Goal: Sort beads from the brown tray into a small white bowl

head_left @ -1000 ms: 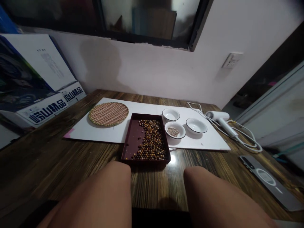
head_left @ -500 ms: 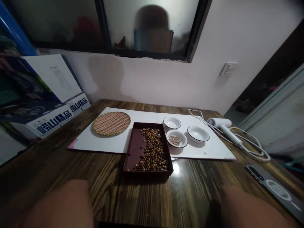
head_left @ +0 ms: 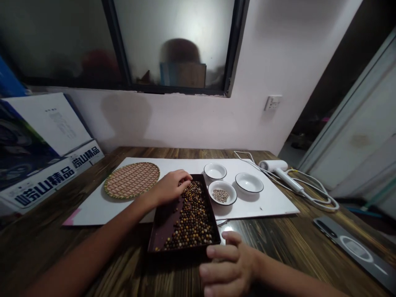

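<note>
A dark maroon tray (head_left: 165,225) lies in the middle, part of it filled with small round beads (head_left: 196,214) in brown, yellow and pale tones. My left hand (head_left: 171,185) reaches over the tray's far left side, its fingers stretched out above the beads; the fingertips' contact is unclear. My right hand (head_left: 230,266) hovers at the near right corner, open, fingers spread, with nothing in it. Just right of the tray, a white bowl (head_left: 222,202) with a dark rim holds pale beads. Two similar bowls, one behind (head_left: 215,171) and one farther right (head_left: 249,182), hold nothing visible.
A round woven mat (head_left: 133,179) sits left on a white board (head_left: 89,208) atop the wooden table (head_left: 269,243). At right are a white hair dryer (head_left: 286,177) with its cord and a grey phone (head_left: 352,245). A printed carton (head_left: 49,177) stands far left.
Both hands have come forward from the near edge: the left onto the tray's far left side, the right to its near right corner. The camera view has shifted.
</note>
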Tool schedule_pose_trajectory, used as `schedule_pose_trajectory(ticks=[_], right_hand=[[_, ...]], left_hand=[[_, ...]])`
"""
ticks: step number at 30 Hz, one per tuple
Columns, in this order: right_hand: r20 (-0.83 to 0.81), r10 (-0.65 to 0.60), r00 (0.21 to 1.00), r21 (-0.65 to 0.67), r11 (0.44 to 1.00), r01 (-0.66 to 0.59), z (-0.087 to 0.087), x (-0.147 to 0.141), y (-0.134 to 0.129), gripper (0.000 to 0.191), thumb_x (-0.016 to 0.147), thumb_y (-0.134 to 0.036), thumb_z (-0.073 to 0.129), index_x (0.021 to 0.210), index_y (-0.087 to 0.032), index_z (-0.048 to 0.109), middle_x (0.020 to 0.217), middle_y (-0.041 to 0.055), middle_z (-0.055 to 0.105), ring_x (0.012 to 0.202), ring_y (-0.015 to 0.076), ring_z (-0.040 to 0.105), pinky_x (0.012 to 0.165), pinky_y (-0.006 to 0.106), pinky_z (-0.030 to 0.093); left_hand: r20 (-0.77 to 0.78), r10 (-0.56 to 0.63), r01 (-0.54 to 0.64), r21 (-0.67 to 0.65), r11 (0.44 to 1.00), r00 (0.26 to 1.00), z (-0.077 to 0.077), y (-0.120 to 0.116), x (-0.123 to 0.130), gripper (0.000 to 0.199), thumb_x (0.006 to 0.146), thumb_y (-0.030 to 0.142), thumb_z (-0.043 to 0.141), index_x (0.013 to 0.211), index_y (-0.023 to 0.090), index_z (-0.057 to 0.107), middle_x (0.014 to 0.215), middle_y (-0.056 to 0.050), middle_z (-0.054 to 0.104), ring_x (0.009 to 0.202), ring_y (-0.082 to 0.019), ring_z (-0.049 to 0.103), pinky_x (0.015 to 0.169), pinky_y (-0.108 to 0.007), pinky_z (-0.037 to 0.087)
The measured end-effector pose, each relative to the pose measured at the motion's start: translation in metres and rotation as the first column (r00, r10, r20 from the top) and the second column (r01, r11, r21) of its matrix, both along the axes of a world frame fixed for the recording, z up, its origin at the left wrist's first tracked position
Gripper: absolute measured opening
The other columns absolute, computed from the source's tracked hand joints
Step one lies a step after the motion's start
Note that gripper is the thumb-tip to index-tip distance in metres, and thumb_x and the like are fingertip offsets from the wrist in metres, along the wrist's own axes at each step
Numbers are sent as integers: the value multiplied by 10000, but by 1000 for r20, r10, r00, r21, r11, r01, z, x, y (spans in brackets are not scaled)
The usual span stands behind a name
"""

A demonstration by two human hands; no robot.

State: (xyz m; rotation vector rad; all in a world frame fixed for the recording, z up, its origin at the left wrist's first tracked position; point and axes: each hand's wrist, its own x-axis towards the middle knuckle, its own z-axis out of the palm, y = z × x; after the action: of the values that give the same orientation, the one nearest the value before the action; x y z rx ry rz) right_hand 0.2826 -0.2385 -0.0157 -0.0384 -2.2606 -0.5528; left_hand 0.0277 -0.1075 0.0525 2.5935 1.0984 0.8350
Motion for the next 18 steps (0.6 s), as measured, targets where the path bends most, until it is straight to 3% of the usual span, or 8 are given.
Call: schedule_pose_trajectory(ticks=[3, 6, 12, 18], right_hand=[[-61, 19, 998, -38, 999, -21, -1, -8, 13, 413, 1049, -372, 308, 1281, -264, 633, 1510, -29, 528, 1388, 185, 468, 1264, 427, 146], [-48, -51, 998, -69, 996, 48, 0, -8, 10, 397, 1066, -339, 320, 1287, -271, 642, 1516, -45, 523, 1401, 157, 455, 1264, 401, 160], [193, -165, 967, 75, 985, 153, -5, -9, -1, 393, 1094, -411, 327, 1256, -400, 685, 1529, -205, 456, 1519, 119, 220, 1284, 411, 27], [235, -138, 962, 28, 990, 136, -7, -11, -3, 300, 1042, -509, 463, 1208, -418, 695, 1530, -219, 446, 1525, 112, 197, 1282, 396, 25]], left_hand=[[-158, -48, 32, -103, 994, 986, -12, 44, 12, 191, 896, 211, 577, 976, 185, 749, 1008, -77, 748, 926, -199, 669, 885, -339, 514], [-233, -169, 137, -150, 979, 958, -25, 68, 28, 222, 844, 133, 586, 963, 192, 764, 988, -69, 756, 920, -190, 669, 873, -305, 497], [-251, -287, 240, -202, 950, 925, -35, 77, 47, 266, 791, 40, 567, 894, 165, 778, 952, -86, 758, 882, -188, 670, 844, -283, 494], [-252, -372, 327, -203, 923, 894, -37, 79, 45, 292, 820, 35, 558, 936, 184, 780, 999, -66, 757, 911, -170, 672, 864, -262, 483]])
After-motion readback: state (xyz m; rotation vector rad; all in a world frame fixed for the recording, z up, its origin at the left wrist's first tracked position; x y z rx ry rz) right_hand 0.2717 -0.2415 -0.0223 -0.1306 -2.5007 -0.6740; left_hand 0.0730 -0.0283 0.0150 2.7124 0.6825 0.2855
